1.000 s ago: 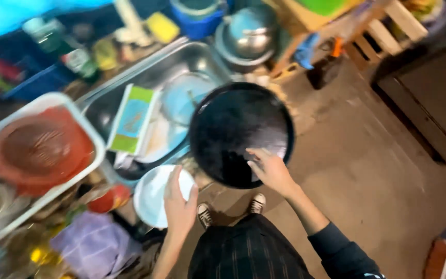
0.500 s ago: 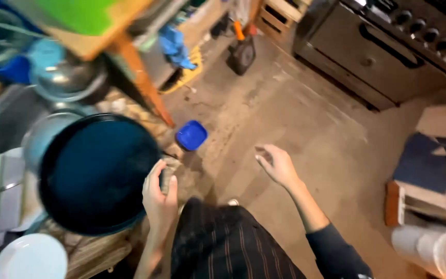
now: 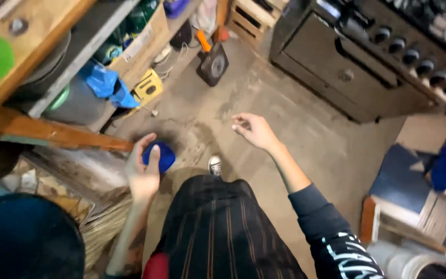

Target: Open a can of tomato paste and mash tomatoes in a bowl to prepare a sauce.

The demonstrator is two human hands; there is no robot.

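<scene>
Left hand [image 3: 143, 173] is up in front of the body, palm toward the floor, and just past its fingers [image 3: 153, 157] sits a small blue container [image 3: 160, 155] with a rounded square shape. The thumb curls along the container's near left edge and one finger lies against its near side, so the blue shape peeks out between them. Whether the hand is truly gripping it or only hanging over it as it lies on the concrete floor [image 3: 264, 93] cannot be told from this angle. The fingers are loosely curled, not clenched.

Right hand [image 3: 254, 130] is out to the side over bare floor, well apart from the blue container. Its fingers are slightly bent and close together, thumb near the forefinger, and nothing shows in them. A dark sleeve with white lettering covers the forearm below.

Straight down, dark striped trousers fill the lower middle, and a sneaker [image 3: 214, 166] toe pokes out just right of the container.

At the lower left corner is the rim of a big dark round pan [image 3: 27, 237], with broom bristles [image 3: 107, 227] beside it. Above the left hand runs a wooden shelf [image 3: 52, 132] holding a crumpled blue bag [image 3: 104, 85] and a yellow object [image 3: 148, 88]. Further off, an orange-handled tool [image 3: 210, 59] lies on the floor, and a metal oven [image 3: 357, 67] with a row of black knobs stands at the upper right.
</scene>
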